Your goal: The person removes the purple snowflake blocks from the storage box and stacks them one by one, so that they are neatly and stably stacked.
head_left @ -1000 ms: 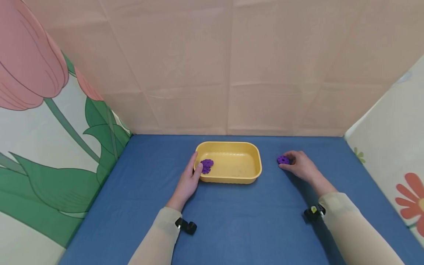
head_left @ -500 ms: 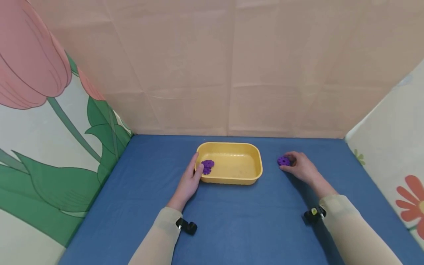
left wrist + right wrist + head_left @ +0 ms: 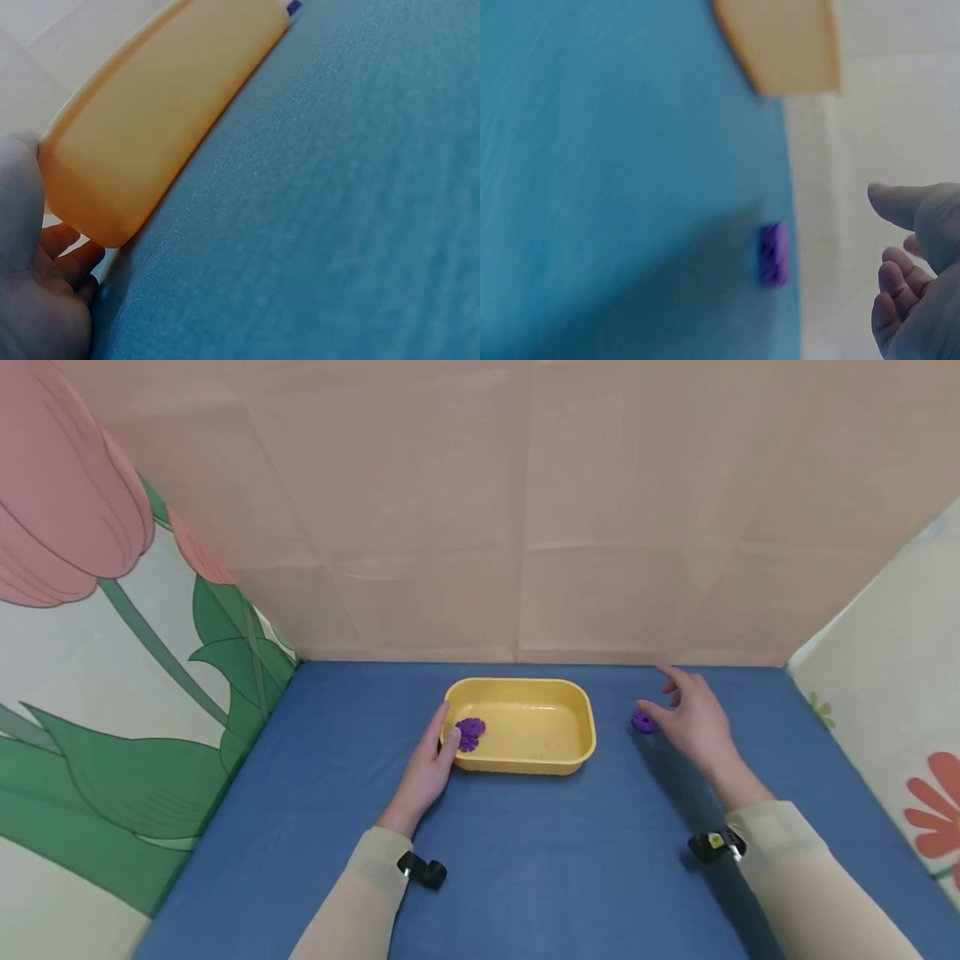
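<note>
A yellow plastic tray (image 3: pixel 525 767) rests on the blue cloth. My left hand (image 3: pixel 422 770) grips its left end, thumb over the rim and fingers along the outside wall. Inside, beside the thumb, lie purple notched discs (image 3: pixel 470 732) shaped like small flowers. To the right of the tray another purple notched piece (image 3: pixel 642 722) sits on the cloth; the right wrist view shows it as a thick block (image 3: pixel 774 253). My right hand (image 3: pixel 693 720) hovers just above and right of this piece, thumb and fingers spread apart, holding nothing. Its thumb partly overlaps the piece in the head view.
Blue cloth (image 3: pixel 540 860) covers the table up to a beige hanging sheet (image 3: pixel 517 527) at the back. Printed panels with a tulip (image 3: pixel 67 485) at left and a red flower (image 3: pixel 937 806) at right border the sides. Each wrist wears a small black camera (image 3: pixel 423 871).
My right hand has let go of the purple piece, risen and opened above it. The piece stays on the cloth. The left hand and tray hold still.
</note>
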`<state>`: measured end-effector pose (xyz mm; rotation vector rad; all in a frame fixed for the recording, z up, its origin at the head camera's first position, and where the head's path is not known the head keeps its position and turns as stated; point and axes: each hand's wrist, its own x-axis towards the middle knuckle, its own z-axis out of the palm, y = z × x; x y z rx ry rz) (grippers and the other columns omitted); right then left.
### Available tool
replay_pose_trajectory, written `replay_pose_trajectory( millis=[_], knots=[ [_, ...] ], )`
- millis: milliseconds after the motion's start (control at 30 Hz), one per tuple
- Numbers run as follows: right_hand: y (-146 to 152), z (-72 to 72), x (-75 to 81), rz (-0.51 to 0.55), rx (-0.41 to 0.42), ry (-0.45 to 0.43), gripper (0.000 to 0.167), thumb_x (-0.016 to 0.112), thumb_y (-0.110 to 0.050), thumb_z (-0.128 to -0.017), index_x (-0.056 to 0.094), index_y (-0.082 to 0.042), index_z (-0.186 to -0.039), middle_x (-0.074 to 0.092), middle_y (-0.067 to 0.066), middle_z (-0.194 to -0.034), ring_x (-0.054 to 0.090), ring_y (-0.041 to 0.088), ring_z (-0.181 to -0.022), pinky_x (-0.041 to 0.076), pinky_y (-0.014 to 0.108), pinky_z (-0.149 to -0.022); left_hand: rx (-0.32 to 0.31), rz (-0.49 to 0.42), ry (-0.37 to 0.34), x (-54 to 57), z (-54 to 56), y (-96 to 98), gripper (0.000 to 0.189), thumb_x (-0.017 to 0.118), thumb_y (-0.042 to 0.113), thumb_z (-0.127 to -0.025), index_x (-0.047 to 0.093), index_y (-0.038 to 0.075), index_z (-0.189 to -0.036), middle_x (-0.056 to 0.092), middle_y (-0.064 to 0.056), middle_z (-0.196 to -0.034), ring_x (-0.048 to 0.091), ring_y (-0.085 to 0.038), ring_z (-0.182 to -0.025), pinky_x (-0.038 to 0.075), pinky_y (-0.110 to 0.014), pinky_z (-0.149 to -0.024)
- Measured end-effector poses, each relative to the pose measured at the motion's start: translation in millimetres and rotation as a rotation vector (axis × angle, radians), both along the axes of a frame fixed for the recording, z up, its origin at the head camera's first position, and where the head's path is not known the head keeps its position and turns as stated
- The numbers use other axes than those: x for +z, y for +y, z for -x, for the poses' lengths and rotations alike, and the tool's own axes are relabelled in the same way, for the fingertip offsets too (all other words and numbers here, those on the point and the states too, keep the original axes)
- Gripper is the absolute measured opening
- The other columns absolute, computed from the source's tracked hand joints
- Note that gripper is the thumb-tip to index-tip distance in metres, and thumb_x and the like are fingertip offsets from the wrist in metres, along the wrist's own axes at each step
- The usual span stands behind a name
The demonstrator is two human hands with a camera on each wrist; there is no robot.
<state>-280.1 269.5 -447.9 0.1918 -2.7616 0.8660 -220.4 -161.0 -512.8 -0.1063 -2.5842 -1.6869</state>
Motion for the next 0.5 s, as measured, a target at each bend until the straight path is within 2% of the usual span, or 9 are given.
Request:
replay_pose_trajectory(
  millis=[133,233,500],
  knots=[
    [-20.9,-9.5,20.2,0.03,0.029,0.048,0.068,0.084,-0.028,-0.102,0.055,-0.001,-0.158,0.059,0.023,-0.124,0.059,0.04,-0.108,0.051,0.058,-0.081,-0.004,0.004,0.014,1.1,-0.6,-0.6,0.062,0.044,0.05,-0.119,0.023,0.041,-0.177,0.026,0.004,-0.181,0.024,-0.025,-0.166,0.023,-0.055,-0.134],
    [-38.5,-15.8,29.6,0.048,0.072,0.072,0.064,0.085,-0.024,-0.102,0.058,-0.001,-0.155,0.06,0.022,-0.123,0.061,0.039,-0.106,0.053,0.056,-0.081,-0.004,0.002,0.018,0.8,-0.5,-0.9,0.061,0.045,0.048,-0.12,0.023,0.04,-0.177,0.026,0.004,-0.181,0.023,-0.024,-0.166,0.023,-0.055,-0.134],
    [-83.5,-24.8,36.9,0.065,0.189,0.065,0.056,0.086,-0.018,-0.1,0.066,-0.006,-0.15,0.06,0.011,-0.117,0.061,0.028,-0.094,0.053,0.045,-0.075,-0.003,0.01,0.017,-0.5,0.2,-0.4,0.061,0.044,0.046,-0.12,0.023,0.039,-0.177,0.026,0.002,-0.181,0.023,-0.026,-0.167,0.022,-0.056,-0.134]
  ],
)
